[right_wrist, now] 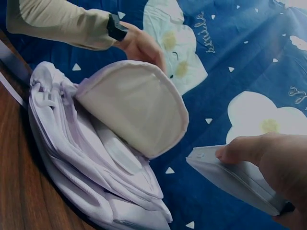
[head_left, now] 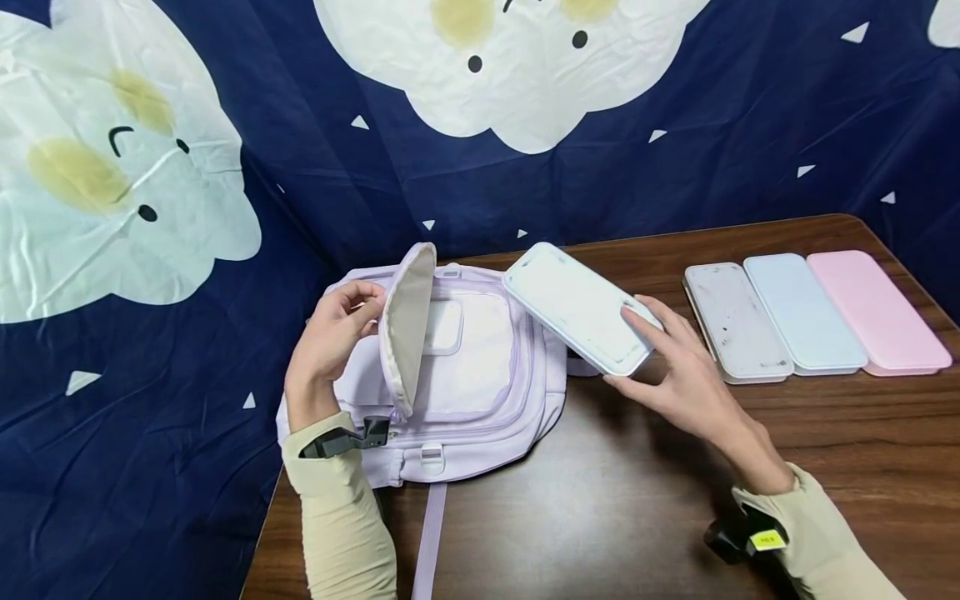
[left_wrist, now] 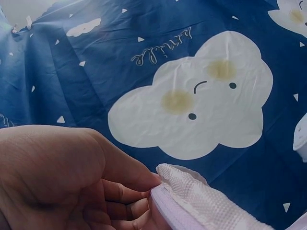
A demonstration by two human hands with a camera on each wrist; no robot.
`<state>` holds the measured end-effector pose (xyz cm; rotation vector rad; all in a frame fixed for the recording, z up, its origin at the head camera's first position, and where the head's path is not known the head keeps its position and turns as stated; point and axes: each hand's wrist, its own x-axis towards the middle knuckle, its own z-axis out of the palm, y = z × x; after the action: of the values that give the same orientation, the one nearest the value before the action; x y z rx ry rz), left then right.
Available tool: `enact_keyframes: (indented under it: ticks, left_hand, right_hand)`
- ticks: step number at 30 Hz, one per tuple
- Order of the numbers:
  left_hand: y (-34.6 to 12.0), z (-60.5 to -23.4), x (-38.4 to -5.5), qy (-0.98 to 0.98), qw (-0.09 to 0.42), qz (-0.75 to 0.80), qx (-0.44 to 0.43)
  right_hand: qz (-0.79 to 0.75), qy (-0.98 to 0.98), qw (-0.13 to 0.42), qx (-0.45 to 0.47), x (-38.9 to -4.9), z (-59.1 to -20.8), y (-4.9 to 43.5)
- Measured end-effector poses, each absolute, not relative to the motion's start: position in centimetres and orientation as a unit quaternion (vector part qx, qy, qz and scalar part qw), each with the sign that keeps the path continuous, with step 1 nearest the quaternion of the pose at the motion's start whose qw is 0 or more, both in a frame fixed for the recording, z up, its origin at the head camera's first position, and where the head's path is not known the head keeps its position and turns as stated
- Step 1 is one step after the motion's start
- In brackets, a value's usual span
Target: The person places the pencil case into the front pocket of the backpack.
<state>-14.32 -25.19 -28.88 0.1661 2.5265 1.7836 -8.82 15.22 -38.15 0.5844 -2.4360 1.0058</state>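
On the left part of the counter [head_left: 570,517], I see a lilac backpack [head_left: 472,392] lying with the flap [head_left: 408,333] of its front pocket raised. My left hand [head_left: 326,337] pinches that flap by its edge, thumb against fingers, and holds it upright. A white rounded object [head_left: 444,327] shows within the opening. My right hand [head_left: 690,379] grips a white case [head_left: 573,308] near one end, thumb and fingers on opposite sides; the case is held tilted in the air, its far end near the backpack's right side. Further right, a scuffed grey case [head_left: 738,321], a pale blue case [head_left: 806,312] and a pink case [head_left: 877,312] lie side by side. Behind everything hangs dark blue cloth [head_left: 300,167] printed with clouds.
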Motion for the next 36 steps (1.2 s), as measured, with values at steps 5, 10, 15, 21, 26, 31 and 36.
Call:
enact_keyframes:
  ticks: [5,10,15,21,26,31,36]
  left_hand:
    - [-25.1,-28.7,-14.4,0.819,0.023,0.57,0.052]
    - [-25.1,-28.6,-14.4,0.819,0.023,0.571,0.05]
    - [-25.1,-28.6,-14.4,0.818,0.022,0.572,0.05]
    - [-25.1,-28.7,-14.4,0.813,0.023,0.579,0.05]
    - [-25.2,-28.8,-14.4,0.813,0.022,0.58,0.05]
    - [-25.3,-28.9,-14.4,0.808,0.024,0.587,0.052]
    - [-25.4,-29.0,-14.5,0.805,0.025,0.59,0.055]
  right_hand:
    - [0.357,-0.875,0.21,0.251,-8.7,-38.2,14.5]
    - [0.349,-0.869,0.201,0.286,-8.7,-38.4,13.7]
    - [0.344,-0.868,0.183,0.307,-8.5,-38.5,12.8]
    - [0.34,-0.867,0.159,0.328,-8.2,-38.8,11.9]
    - [0.335,-0.864,0.135,0.352,-8.1,-39.2,11.0]
    - [0.333,-0.862,0.115,0.364,-8.1,-39.8,10.2]
    - [0.333,-0.86,0.1,0.374,-8.0,-40.8,9.6]
